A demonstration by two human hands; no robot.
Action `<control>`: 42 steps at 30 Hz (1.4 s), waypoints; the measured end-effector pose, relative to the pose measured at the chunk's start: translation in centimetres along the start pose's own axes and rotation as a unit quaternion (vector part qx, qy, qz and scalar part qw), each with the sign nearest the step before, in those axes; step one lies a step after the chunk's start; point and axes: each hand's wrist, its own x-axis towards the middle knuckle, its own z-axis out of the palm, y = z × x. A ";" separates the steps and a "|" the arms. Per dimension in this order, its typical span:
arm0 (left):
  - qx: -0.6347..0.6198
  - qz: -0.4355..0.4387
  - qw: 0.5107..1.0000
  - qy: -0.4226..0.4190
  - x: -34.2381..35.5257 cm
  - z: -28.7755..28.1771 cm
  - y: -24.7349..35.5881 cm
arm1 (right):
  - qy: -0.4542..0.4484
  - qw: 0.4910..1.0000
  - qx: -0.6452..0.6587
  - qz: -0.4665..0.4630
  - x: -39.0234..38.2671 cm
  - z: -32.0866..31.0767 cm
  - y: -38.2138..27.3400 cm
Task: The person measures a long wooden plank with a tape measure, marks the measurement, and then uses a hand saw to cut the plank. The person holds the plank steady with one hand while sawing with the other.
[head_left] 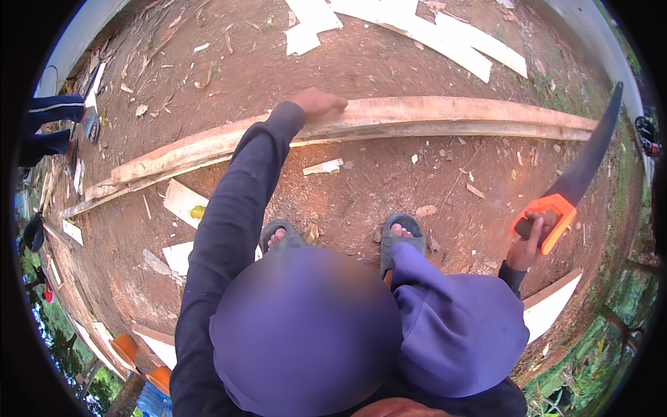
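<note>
A hand saw (585, 156) with a dark blade and an orange handle is in my right hand (533, 243), its fingers wrapped round the grip. The blade points away and to the right, its upper part beside the right end of a long wooden beam (445, 110). My left arm reaches forward to that beam. My left hand (318, 102) is closed over its far edge, near the middle; the fingertips are partly hidden. Below the upper timber lies a second, paler timber (431, 129), close along its near side.
Pale board offcuts (445, 42) lie on the dirt at the far side, with more scraps (183, 201) to the left. A white-faced board (554, 306) is at lower right. Another person's legs (52, 128) stand at far left. My sandalled feet (403, 236) are on the near side.
</note>
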 end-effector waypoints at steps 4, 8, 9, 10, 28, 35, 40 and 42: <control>-0.006 0.001 1.000 -0.012 -0.7 -0.9 0.2 | -0.126 0.966 0.196 0.113 -0.5 7.0 -4.7; -0.021 -0.058 0.998 0.004 -1.2 -0.6 3.6 | -0.211 0.948 0.137 0.197 -3.5 8.3 -5.1; 0.011 -0.005 1.000 -0.006 -0.7 -0.7 3.2 | -0.210 0.954 0.119 0.178 -4.7 8.4 -5.9; 0.047 0.042 0.998 -0.014 -0.1 -0.8 1.9 | -0.211 0.958 0.107 0.162 -5.9 8.8 -6.2; -0.033 0.069 0.997 -0.017 0.1 -0.6 -0.9 | -0.228 0.917 0.127 0.301 -12.8 16.2 -8.2; 0.057 0.063 0.996 -0.032 -2.2 -1.7 0.9 | -0.252 0.908 0.202 0.267 -17.5 17.1 -5.4; 0.002 -0.066 0.997 -0.045 -3.7 -1.9 5.4 | -0.258 0.929 0.160 0.212 -18.3 16.6 -4.0; 0.042 0.031 0.996 -0.067 -2.9 -2.2 3.6 | -0.252 0.935 0.149 0.199 -18.0 16.7 -4.2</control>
